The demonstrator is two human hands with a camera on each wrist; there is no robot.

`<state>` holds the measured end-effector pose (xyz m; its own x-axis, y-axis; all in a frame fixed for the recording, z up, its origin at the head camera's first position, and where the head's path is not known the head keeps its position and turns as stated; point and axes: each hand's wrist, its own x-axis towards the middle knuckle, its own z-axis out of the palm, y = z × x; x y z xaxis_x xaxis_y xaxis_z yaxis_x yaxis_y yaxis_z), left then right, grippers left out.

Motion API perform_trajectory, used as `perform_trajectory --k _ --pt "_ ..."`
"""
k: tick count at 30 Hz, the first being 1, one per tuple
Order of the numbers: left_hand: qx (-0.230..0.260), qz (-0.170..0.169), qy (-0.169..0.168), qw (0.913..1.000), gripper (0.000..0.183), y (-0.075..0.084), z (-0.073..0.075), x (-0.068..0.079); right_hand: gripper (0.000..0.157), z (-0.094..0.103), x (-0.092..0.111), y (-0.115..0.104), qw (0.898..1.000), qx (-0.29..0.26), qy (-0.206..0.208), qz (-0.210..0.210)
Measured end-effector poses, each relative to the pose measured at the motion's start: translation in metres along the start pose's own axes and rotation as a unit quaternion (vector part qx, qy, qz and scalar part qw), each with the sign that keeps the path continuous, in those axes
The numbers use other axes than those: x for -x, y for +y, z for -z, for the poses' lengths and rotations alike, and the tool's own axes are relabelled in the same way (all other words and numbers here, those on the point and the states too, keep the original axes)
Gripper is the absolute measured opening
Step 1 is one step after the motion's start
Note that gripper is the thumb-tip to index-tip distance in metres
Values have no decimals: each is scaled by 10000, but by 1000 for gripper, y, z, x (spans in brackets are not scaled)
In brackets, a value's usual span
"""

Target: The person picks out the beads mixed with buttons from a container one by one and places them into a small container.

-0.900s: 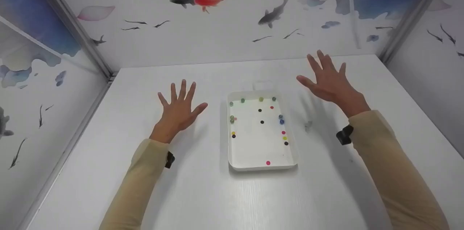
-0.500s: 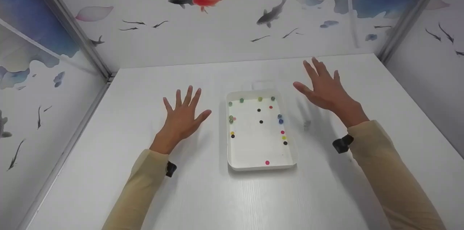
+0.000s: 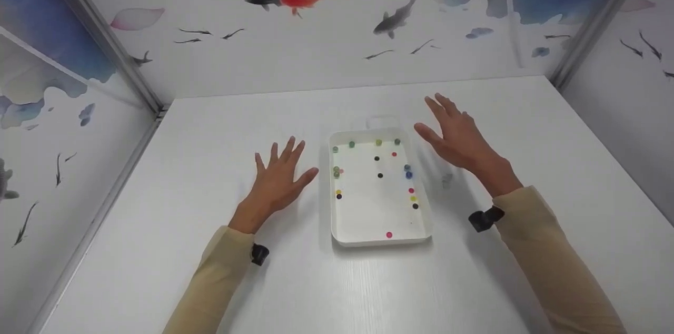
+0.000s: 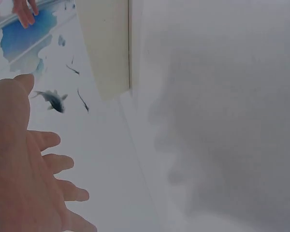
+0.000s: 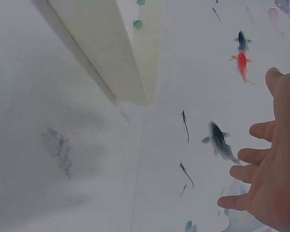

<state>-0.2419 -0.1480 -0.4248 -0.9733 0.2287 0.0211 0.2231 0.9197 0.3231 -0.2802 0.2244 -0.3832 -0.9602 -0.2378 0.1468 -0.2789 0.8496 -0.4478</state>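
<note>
A shallow white rectangular tray (image 3: 363, 218) lies on the white table between my two hands. Inside it, glassy green marbles (image 3: 352, 144) line the far end and left wall. Glassy blue marbles (image 3: 408, 175) sit against its right wall, and several small round black, red, pink and yellow pieces are scattered about, one pink piece (image 3: 389, 235) near the front. Left of the tray, my left hand (image 3: 279, 181) hovers with fingers spread and holds nothing. My right hand (image 3: 458, 139) is held over the table beyond the tray's right side, fingers extended, holding nothing.
A small clear or greyish patch (image 3: 447, 180) shows on the table right of the tray. Behind the tray's far end is a pale loop-shaped outline (image 3: 383, 121). Walls printed with fish (image 3: 303, 0) enclose the table at the back and both sides.
Both hands have come closer to the tray and toward the front: the left moved right, the right moved left. The tray and its contents look the same.
</note>
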Motion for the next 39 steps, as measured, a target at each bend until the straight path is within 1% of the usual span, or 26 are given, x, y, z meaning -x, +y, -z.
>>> perform_trajectory --k 4,8,13,16,19,25,33,34,36,39 --pt "321 29 -44 9995 77 4 -5 1 80 -7 -2 -5 9998 -189 -2 7" --pt "568 99 -160 9982 76 6 -11 1 78 -14 -2 -9 9993 -365 -28 -51" --pt "1102 285 -308 9930 75 11 -14 3 76 -22 -1 -14 9978 -660 -13 -54" --pt "1534 469 -474 9859 76 15 -14 4 74 -27 -2 -17 9950 -995 -15 -34" --pt "1867 618 -610 9786 76 19 -15 4 71 -30 -2 -21 9911 -1329 -26 -21" --pt "2389 652 -630 9668 75 24 -19 5 64 -36 -2 -28 9829 -1843 26 -2" --pt "2908 800 -703 9508 69 31 -29 2 65 -41 -2 -32 9734 -2286 -87 -91" --pt "2978 848 -716 9481 68 33 -29 2 64 -42 -2 -32 9721 -2343 -107 -97" --pt "3186 968 -759 9399 68 36 -30 1 64 -43 -3 -34 9688 -2473 -134 -128" --pt "3566 1130 -856 9235 69 40 -31 1 62 -45 -4 -35 9644 -2634 -164 -175"
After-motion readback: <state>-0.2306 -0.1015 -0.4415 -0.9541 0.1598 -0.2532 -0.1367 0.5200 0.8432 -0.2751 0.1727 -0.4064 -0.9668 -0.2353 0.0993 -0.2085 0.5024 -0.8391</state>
